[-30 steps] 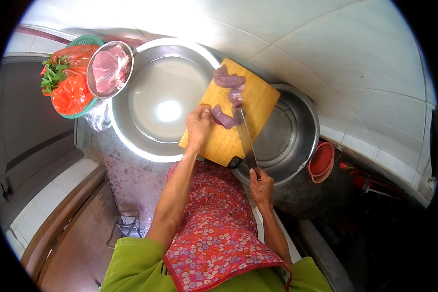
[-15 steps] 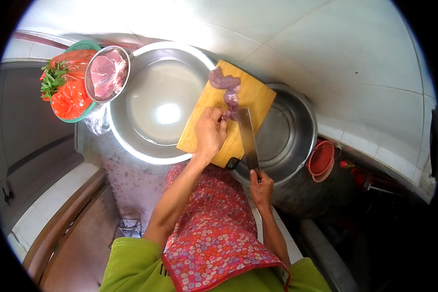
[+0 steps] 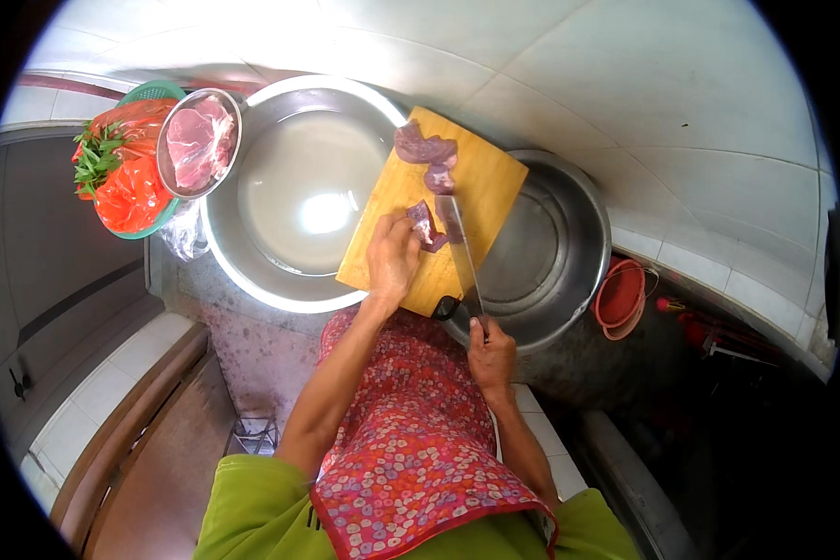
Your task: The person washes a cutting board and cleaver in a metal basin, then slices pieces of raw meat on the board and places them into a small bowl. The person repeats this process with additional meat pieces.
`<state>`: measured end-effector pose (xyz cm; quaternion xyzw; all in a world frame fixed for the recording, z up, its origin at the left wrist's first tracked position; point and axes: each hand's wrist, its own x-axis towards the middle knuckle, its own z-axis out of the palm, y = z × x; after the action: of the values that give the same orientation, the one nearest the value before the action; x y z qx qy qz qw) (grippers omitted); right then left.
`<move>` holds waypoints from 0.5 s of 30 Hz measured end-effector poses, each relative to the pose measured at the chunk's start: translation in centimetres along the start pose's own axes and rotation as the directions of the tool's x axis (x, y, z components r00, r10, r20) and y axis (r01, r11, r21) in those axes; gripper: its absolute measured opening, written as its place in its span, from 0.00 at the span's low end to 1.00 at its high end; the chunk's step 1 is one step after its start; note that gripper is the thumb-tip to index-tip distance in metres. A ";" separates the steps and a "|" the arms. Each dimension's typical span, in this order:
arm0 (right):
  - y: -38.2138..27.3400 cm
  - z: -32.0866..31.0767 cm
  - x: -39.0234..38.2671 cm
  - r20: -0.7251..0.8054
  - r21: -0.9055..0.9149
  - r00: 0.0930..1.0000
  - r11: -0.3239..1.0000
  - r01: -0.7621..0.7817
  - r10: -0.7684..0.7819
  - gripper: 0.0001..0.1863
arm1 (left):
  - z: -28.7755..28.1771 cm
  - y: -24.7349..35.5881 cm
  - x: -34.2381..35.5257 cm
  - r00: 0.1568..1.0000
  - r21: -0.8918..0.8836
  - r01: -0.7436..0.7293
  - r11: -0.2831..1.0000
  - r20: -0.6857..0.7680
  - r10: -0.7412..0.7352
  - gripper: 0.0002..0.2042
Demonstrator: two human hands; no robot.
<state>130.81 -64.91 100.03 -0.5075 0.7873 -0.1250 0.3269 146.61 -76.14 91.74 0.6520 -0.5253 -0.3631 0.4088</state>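
A yellow cutting board [image 3: 487,187] bridges two metal basins, with dark red meat [image 3: 424,149] in its upper part and a smaller piece [image 3: 422,220] lower down. My left hand [image 3: 392,261] has curled fingers on that lower piece, pinning it to the board. My right hand [image 3: 491,357] grips a cleaver [image 3: 455,243] by its handle, its blade lying just right of the small piece.
The left basin [image 3: 257,271] holds cloudy water; the right one [image 3: 588,252] sits under the board. At left, a small bowl of pink meat [image 3: 196,140] rests by a green basket with red bags [image 3: 131,191] and leaves. Red buckets [image 3: 616,299] stand right, below the tiled wall.
My left hand moved right over the meat, then slightly back left; the small piece shows again between fingers and blade. My right hand and the cleaver have shifted a little up and left.
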 end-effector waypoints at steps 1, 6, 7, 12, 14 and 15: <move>-0.4 0.1 -0.2 0.017 -0.019 1.000 1.000 0.001 -0.001 0.13 | 0.4 -0.4 0.4 1.000 0.003 -0.013 1.000 0.005 0.013 0.07; -0.9 0.5 -1.0 -0.003 -0.092 0.994 0.990 0.107 -0.107 0.14 | 1.6 -1.4 0.1 0.987 -0.237 0.143 0.961 -0.032 -0.154 0.08; -0.7 0.6 -1.1 0.008 -0.094 0.993 0.989 0.117 -0.116 0.15 | 1.6 -1.4 0.0 0.987 -0.245 0.147 0.958 -0.035 -0.160 0.08; -0.2 0.7 -0.5 0.029 -0.159 0.994 0.981 0.108 -0.104 0.16 | 2.4 -1.1 -0.4 0.987 -0.347 0.128 0.929 -0.044 -0.152 0.06; -0.2 0.7 -0.4 0.023 -0.158 0.996 0.984 0.084 -0.081 0.16 | 2.7 -0.1 -0.3 0.990 -0.422 0.108 0.900 -0.038 -0.136 0.04; -0.3 0.6 -0.4 0.021 -0.159 0.996 0.983 0.092 -0.089 0.16 | 2.6 0.4 -0.3 0.998 -0.305 0.018 0.952 -0.045 -0.033 0.04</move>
<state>131.51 -64.59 99.92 -0.5682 0.7687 -0.0726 0.2846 144.08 -76.31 91.03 0.5968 -0.4440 -0.4286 0.5128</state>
